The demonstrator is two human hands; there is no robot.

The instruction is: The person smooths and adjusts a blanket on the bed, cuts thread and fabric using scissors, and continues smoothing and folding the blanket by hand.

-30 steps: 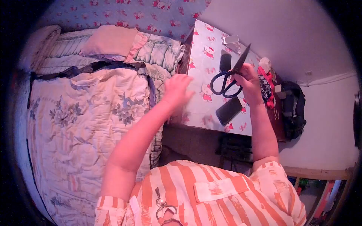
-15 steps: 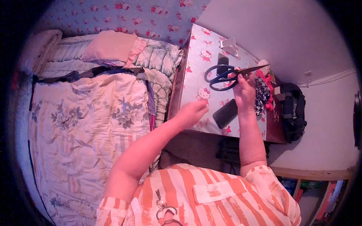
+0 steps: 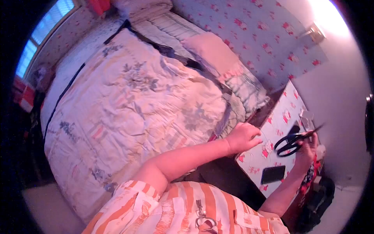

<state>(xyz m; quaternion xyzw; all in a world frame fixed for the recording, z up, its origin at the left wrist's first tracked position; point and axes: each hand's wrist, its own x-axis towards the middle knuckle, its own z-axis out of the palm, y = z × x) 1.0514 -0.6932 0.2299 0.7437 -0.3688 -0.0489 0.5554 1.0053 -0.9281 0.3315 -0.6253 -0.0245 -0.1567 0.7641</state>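
My right hand (image 3: pixel 309 148) grips a large pair of scissors (image 3: pixel 297 136) with dark blue handles. The scissors hang above the table, handle loops to the left and blades up to the right. My left hand (image 3: pixel 242 139) is over the table's left edge, beside the bed, with loosely bent fingers and nothing visible in them. Below the scissors, a dark flat rectangular thing like a phone (image 3: pixel 273 175) rests on the table. Another dark object (image 3: pixel 293 130) lies partly behind the handles.
The table (image 3: pixel 286 101) has a cartoon-cat cover. A small white stand-like object (image 3: pixel 306 117) is at its back, bunched red and patterned cloth (image 3: pixel 311 167) at the right. Left is a bed with a flowered quilt (image 3: pixel 156 113) and a pink pillow (image 3: pixel 212 52). A dark bag-like item (image 3: pixel 321 199) is lower right.
The view has swung left, so the bed fills more of it and the table sits further right. My right hand keeps the scissors. My left hand now appears nearer the table's left edge, its fingers less closed.
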